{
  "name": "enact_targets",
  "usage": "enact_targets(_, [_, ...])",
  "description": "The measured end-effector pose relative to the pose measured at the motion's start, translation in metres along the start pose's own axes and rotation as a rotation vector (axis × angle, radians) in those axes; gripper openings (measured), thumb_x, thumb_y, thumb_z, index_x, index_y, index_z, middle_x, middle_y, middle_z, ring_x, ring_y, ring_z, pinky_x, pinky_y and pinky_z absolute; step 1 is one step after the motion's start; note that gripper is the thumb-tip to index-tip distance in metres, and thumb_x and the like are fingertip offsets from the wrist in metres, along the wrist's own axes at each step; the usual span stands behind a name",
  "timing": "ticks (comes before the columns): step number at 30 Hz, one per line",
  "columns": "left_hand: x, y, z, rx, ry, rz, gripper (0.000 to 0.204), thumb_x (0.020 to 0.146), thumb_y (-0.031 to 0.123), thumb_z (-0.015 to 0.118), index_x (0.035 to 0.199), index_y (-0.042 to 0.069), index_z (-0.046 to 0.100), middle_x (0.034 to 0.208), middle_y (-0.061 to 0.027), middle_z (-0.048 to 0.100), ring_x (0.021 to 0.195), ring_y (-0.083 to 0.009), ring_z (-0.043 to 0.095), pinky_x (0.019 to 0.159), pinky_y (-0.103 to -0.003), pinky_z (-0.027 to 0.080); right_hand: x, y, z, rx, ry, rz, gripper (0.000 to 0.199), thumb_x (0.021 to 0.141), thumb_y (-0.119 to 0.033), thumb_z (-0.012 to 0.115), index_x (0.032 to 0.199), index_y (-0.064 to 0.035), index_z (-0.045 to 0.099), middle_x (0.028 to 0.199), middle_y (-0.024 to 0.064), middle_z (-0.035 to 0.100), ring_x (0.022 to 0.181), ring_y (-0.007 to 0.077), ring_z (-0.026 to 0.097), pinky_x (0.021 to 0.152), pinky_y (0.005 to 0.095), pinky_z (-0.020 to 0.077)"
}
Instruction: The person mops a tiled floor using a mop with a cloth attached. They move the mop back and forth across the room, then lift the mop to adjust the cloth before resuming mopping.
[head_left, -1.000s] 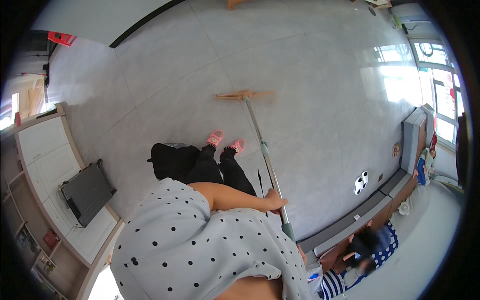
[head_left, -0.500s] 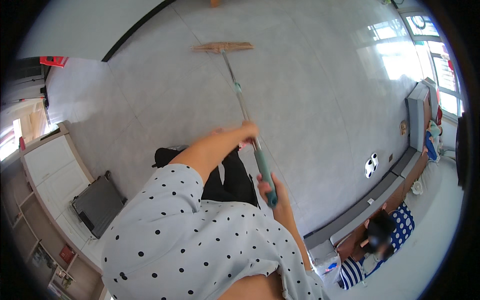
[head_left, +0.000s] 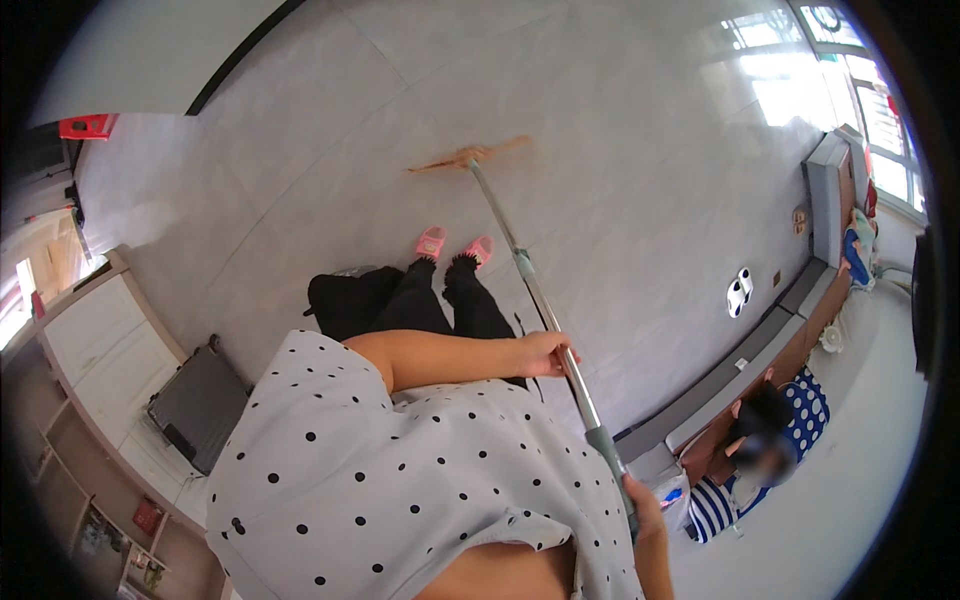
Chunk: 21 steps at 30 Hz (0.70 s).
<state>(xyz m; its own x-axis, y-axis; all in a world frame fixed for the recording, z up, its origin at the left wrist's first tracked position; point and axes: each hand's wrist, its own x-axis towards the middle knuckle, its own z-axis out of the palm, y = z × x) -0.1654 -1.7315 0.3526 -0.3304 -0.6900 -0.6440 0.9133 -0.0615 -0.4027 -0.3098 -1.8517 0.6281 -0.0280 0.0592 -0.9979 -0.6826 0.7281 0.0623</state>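
Observation:
Both of my hands are closed round a mop with a long metal pole (head_left: 541, 303). My left hand (head_left: 548, 354) grips the bare metal partway up, and my right hand (head_left: 645, 508) holds the grey-green grip (head_left: 607, 450) at the top, beside my right hip. From there the pole slants forward and left across my front. At its far end the wide, tan mop head (head_left: 468, 158) lies on the grey tiled floor (head_left: 330, 190), a little blurred, ahead of my pink slippers (head_left: 431, 242).
A long sofa (head_left: 720, 395) runs along the right, with a person (head_left: 755, 430) on it. White shoes (head_left: 739, 292) stand on the floor before it. To the left are a dark suitcase (head_left: 200, 400) and white cabinets (head_left: 115, 355). A wall edge (head_left: 240, 60) juts in at the upper left.
The mop head has come closer to my feet and slightly right. Both hands have moved back and right with the pole. My pink slippers now show.

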Motion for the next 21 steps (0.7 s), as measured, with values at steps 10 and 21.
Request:
enact_targets(10, [-0.046,0.121,-0.086,0.174,0.516,0.472,0.016,0.079,0.010,0.050,0.065,0.006,0.047,0.069,-0.0089,0.055,0.068,-0.0229,0.059,0.069,-0.040,0.050,0.123,-0.112,0.108,-0.302,-0.339,-0.030,0.040,0.085,-0.016,0.050,0.120,0.0005,0.039,0.090,0.0143,0.054,0.061,0.0127,0.053,0.051,0.0210,0.0440])
enact_targets(21, [0.106,0.087,0.015,0.351,0.290,0.252,0.018,0.073,-0.005,0.047,0.090,-0.007,0.043,0.085,-0.0189,0.056,0.075,-0.0304,0.061,0.064,-0.041,0.055,0.095,-0.181,-0.021,-0.109,-0.308,-0.022,0.045,0.085,-0.007,0.044,0.128,-0.0035,0.033,0.085,0.0152,0.054,0.053,0.0091,0.048,0.043,0.0176,0.0401])
